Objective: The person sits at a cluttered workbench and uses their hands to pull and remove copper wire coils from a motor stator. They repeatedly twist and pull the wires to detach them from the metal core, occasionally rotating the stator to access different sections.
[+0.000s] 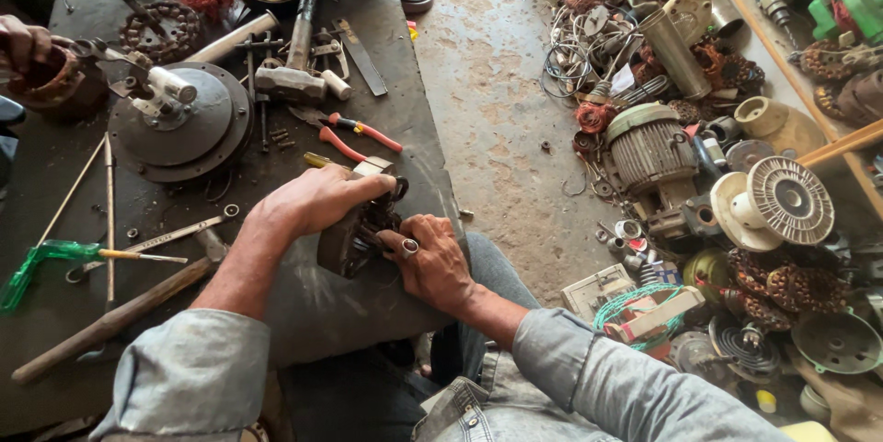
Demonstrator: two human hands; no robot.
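Dark workbench (303,313): crowded, little free room at near edge.
Ceiling-fan motor housing (184,120) at far left, well apart from hands.
Wooden-handled hammer (120,313) lies near left forearm; elbow could knock it off bench.
Small motor stator (354,235) stands on edge at bench edge, between both hands; slip could drop it to concrete floor (497,111).
Left hand (317,198) closed over stator top.
Right hand (428,258) fingers curled against stator side; pinch risk if it tips.
Red-handled pliers (354,134) just beyond.

Two hammers (110,321), one pair of red-handled pliers (354,134), one green-handled screwdriver (64,255).
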